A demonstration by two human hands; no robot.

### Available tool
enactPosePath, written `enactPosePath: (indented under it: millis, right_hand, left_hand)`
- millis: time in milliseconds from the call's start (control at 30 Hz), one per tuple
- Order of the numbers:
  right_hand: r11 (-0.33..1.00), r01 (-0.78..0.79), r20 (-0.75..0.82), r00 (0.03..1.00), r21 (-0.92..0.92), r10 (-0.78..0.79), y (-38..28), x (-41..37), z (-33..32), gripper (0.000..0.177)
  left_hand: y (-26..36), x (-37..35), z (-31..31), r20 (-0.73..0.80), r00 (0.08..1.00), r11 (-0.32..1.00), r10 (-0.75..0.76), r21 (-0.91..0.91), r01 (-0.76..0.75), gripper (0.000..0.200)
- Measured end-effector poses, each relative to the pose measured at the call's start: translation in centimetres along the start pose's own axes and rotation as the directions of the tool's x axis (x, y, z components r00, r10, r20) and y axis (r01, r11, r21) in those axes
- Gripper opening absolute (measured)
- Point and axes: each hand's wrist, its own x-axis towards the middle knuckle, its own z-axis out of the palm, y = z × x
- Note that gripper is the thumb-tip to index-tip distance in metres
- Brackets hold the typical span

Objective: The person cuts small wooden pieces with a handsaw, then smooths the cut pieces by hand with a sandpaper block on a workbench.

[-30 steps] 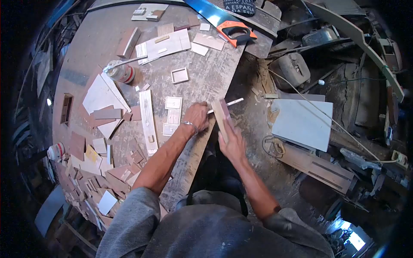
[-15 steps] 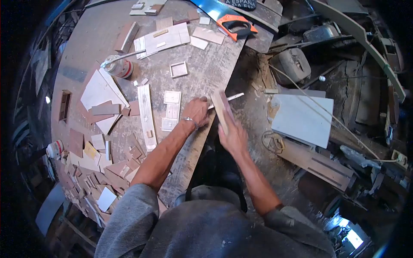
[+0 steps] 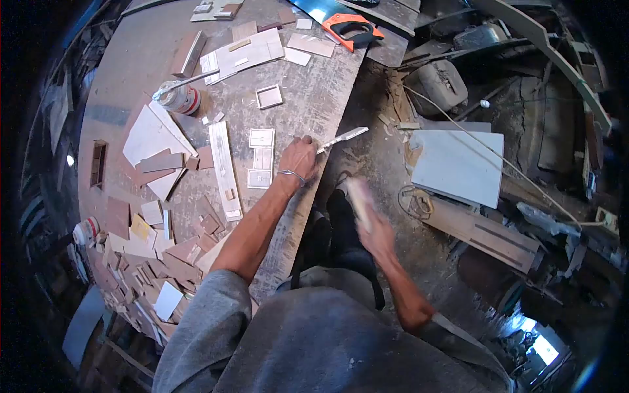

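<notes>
My left hand [image 3: 299, 159] is closed at the edge of the workbench [image 3: 308, 111], pressing on a thin pale wood strip [image 3: 348, 136] that sticks out past the edge. A metal bracelet circles that wrist. Off the bench, in front of my body, my right hand [image 3: 378, 236] grips a long flat wooden block [image 3: 358, 198], smeared by motion. Just left of my left hand lie small framed wood panels [image 3: 262, 158] in a column. A small open wooden frame [image 3: 268, 97] sits farther up the bench.
An orange-handled saw [image 3: 352, 31] lies at the bench's far corner. A glue-smeared jar [image 3: 180, 99] holds a stick. Many wood offcuts [image 3: 141, 265] crowd the left side. On the floor at right are a white board [image 3: 457, 168], a plastic jug [image 3: 437, 86] and a slotted plank [image 3: 488, 236].
My right hand has swung down and right with the wooden block, away from the strip. The left hand stays on the strip, whose outer end now shows more fully. The view has shifted slightly.
</notes>
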Motion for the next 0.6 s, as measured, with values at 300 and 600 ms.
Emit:
enactPosePath:
  millis: [300, 600]
  right_hand:
    - [-0.263, -0.572, 0.63, 0.715, 0.777, 0.304, 2.5, -2.9, -3.0, 0.054]
    - [-0.203, -0.696, 0.716, 0.697, 0.689, 0.038, -7.2, 12.2, -2.9, 0.046]
  left_hand:
    - [7.4, -5.1, 1.5, -0.09, 0.982, 0.986, -0.164, 0.016, 0.166, 0.09]
    - [3.3, -4.2, 0.4, 0.12, 0.987, 0.994, -0.104, -0.029, 0.109, 0.084]
